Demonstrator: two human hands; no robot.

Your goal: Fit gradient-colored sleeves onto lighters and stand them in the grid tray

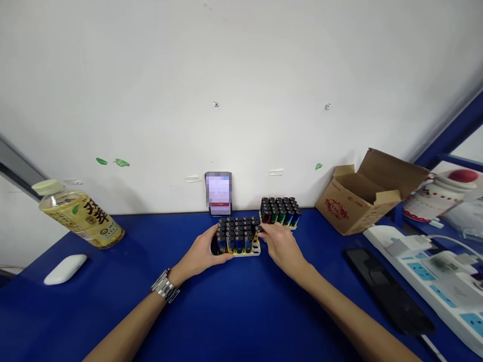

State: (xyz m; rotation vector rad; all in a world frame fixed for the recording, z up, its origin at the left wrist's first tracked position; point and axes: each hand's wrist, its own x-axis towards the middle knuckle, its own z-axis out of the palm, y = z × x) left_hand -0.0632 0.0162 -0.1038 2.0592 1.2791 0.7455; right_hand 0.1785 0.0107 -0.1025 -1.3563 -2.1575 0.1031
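Note:
A pale holder (256,250) with round slots stands on the blue desk, filled with upright dark batteries (239,242) in rows. My left hand (204,253) grips the holder's left side, thumb along the front and fingers behind. At the holder's right end my right hand (279,245) pinches a battery (258,229) by its top, over the right-hand column. Open slots show in front of that battery. Just behind my right hand, a second holder carries batteries (281,211) with red, green and blue casings.
Against the wall leans a phone (220,193) with its screen lit. An open cardboard box (343,203), a dark phone (387,289) and a power strip (433,281) lie to the right. At left are a drink bottle (81,216) and a white case (65,269).

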